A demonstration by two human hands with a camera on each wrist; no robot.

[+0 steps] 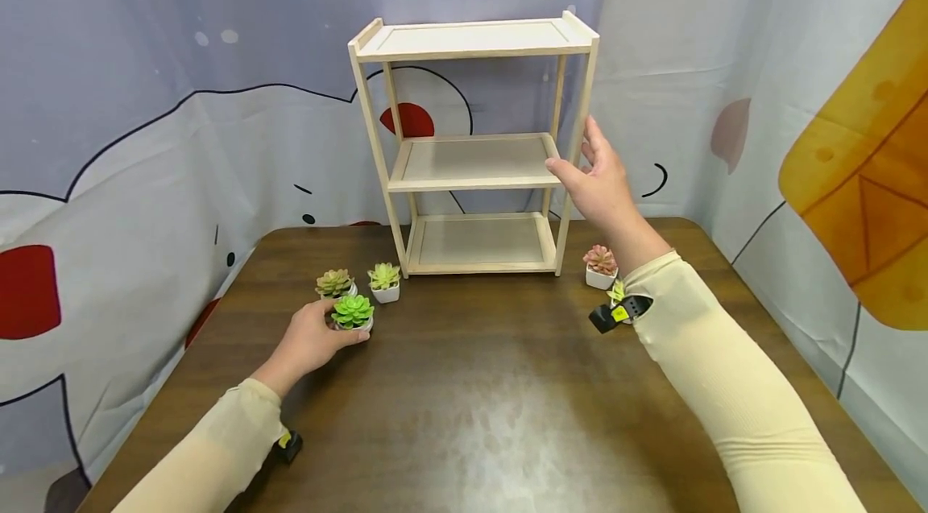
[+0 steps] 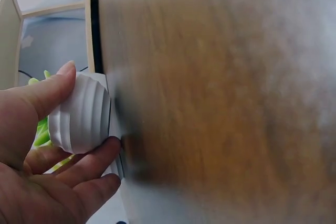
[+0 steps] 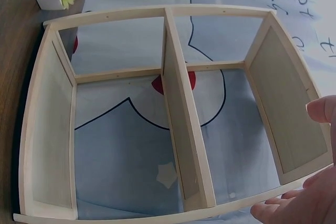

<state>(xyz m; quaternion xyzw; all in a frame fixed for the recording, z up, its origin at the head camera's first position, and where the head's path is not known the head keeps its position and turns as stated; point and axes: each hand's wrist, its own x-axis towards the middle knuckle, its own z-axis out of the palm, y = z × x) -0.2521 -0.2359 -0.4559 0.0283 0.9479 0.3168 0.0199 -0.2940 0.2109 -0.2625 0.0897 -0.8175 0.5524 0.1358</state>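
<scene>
My left hand (image 1: 313, 340) grips a white ribbed pot (image 2: 84, 119) between thumb and fingers, and a bright green succulent (image 1: 352, 311) grows from it. Whether that pot touches the table cannot be told. Just behind it stand a potted olive-green succulent (image 1: 334, 283) and a yellow-green one in a white pot (image 1: 385, 292). At the right front post of a pale wooden three-tier shelf (image 1: 482, 267), my right hand (image 1: 605, 183) has its thumb in front and its fingers along the outer side. Those fingers look relaxed; firm contact is not clear.
A pink succulent in a white pot (image 1: 600, 278) stands right of the shelf. Another yellow-green plant (image 1: 617, 291) is partly hidden by my right wrist strap (image 1: 619, 313). The brown table (image 1: 464, 392) backs onto a patterned curtain (image 1: 239, 151).
</scene>
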